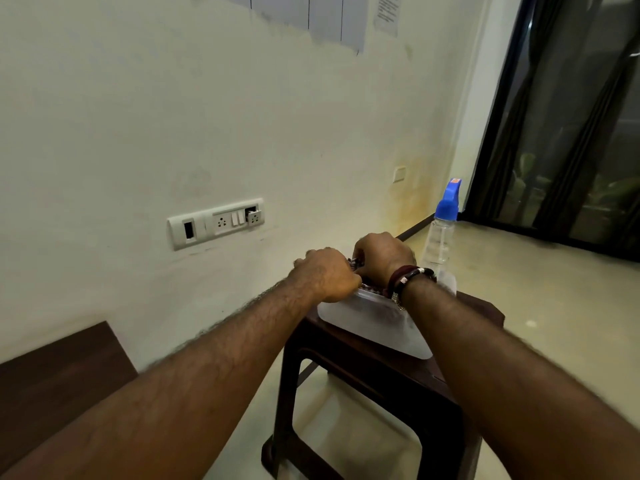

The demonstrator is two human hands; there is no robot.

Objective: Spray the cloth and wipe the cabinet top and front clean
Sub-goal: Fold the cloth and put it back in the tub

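Both my hands reach into a translucent white plastic tub [372, 318] that stands on a dark brown plastic stool [349, 375]. My left hand [327, 273] and my right hand [382, 259] have their fingers curled around a dark patterned cloth [369, 288] inside the tub; only a small strip of it shows between the hands. A clear spray bottle [441, 239] with a blue nozzle stands upright on the stool just right of my right hand. The brown cabinet top [59, 375] shows at the lower left.
A pale wall is close ahead with a white switch and socket panel [216, 222]. A dark-framed glass door [568, 126] fills the right. Beige floor lies around the stool.
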